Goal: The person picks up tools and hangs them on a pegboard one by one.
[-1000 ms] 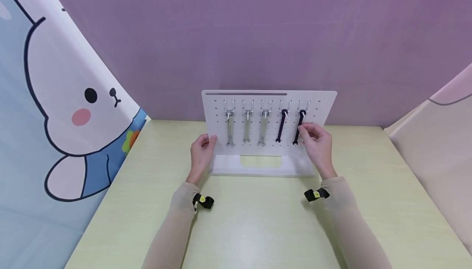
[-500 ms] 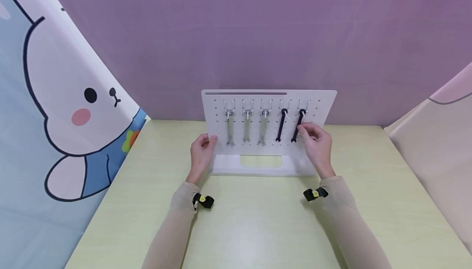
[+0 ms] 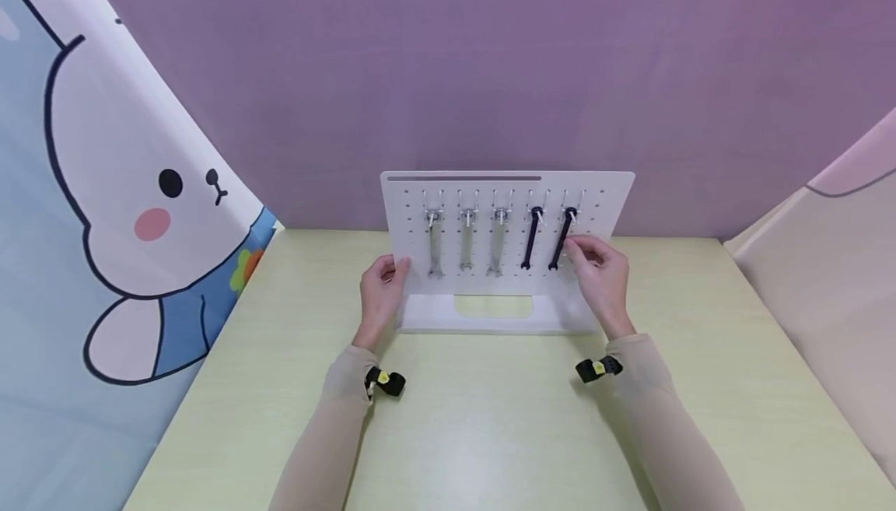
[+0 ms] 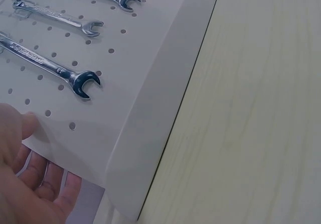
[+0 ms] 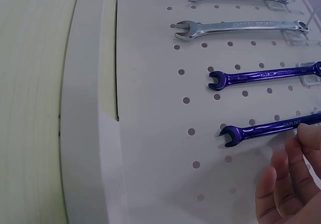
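A white pegboard stand (image 3: 448, 313) is upright on the table, with a row of combination wrenches hanging from its hooks. My left hand (image 3: 383, 293) grips its left edge, thumb on the front and fingers behind, as the left wrist view shows. At the right end of the row hangs a dark purple-blue wrench (image 5: 266, 129); my right hand (image 3: 603, 278) holds its shaft at the thumb and forefinger, the other fingers loosely bent. Beside it hangs a second purple-blue wrench (image 5: 261, 77). The silver wrenches, including one nearest my left hand (image 4: 45, 63), fill the left side.
The pale wood table (image 3: 483, 418) extends in front of the stand and to both sides. A purple cloth (image 3: 504, 68) rises behind it. A rabbit-print cloth (image 3: 140, 184) hangs at the left, and a pale cloth (image 3: 840, 278) at the right.
The lower end of the rightmost wrench has swung slightly left, with its top still on the hook. My left hand keeps its place on the board; the head view has shifted slightly.
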A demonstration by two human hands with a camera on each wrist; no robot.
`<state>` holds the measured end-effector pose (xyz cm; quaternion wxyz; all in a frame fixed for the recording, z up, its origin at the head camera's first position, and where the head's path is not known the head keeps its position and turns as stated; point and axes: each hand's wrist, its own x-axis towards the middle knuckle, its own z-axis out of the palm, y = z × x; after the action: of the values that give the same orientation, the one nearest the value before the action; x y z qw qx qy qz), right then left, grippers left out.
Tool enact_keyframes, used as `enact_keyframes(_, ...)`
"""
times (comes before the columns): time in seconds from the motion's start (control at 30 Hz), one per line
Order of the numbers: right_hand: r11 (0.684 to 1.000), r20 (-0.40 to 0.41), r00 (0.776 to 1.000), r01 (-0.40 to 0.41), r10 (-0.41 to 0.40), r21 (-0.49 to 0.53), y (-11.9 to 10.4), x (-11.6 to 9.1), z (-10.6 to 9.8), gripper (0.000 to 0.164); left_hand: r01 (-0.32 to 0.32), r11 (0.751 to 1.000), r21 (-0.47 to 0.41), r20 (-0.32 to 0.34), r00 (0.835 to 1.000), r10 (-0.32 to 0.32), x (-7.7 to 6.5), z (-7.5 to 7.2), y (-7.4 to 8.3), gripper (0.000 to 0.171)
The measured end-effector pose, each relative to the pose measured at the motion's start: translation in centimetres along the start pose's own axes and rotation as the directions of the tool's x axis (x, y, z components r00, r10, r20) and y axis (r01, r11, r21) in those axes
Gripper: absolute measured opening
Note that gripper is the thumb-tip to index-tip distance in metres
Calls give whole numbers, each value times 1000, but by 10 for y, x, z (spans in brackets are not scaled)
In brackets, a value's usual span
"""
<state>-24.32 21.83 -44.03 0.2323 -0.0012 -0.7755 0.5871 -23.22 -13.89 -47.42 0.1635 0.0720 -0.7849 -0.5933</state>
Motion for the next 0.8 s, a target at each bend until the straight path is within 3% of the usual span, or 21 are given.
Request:
enact_keyframes(0.27, 999, 44, 998, -52, 52, -5, -3, -2, -6, 28, 5, 1000, -2, 4, 1000, -5, 6, 2, 1, 31)
enact_keyframes(0.43, 986, 120, 982, -154, 146, 63, -4, -4, -18, 34, 20, 1000, 21, 20, 1000, -21, 8, 1, 1, 34)
enact_keyframes(0.53, 967, 168, 964, -228, 206, 118, -9, -7, -28, 35, 21, 998, 55, 47, 999, -23, 7, -6, 6, 33)
enact_keyframes(0.67, 945, 182, 955, -267, 233, 191, -16, -12, -42, 26, -22, 985, 169, 139, 990, -2, 5, -26, 17, 40)
enact_keyframes(0.73, 953, 168, 964, -238, 208, 187, -19, -16, -49, 22, -52, 961, 271, 196, 981, -3, 1, -37, 23, 49)
enact_keyframes(0.8, 977, 148, 977, -176, 157, 124, -21, -21, -55, 24, -95, 922, 376, 246, 969, -1, -4, -48, 27, 58)
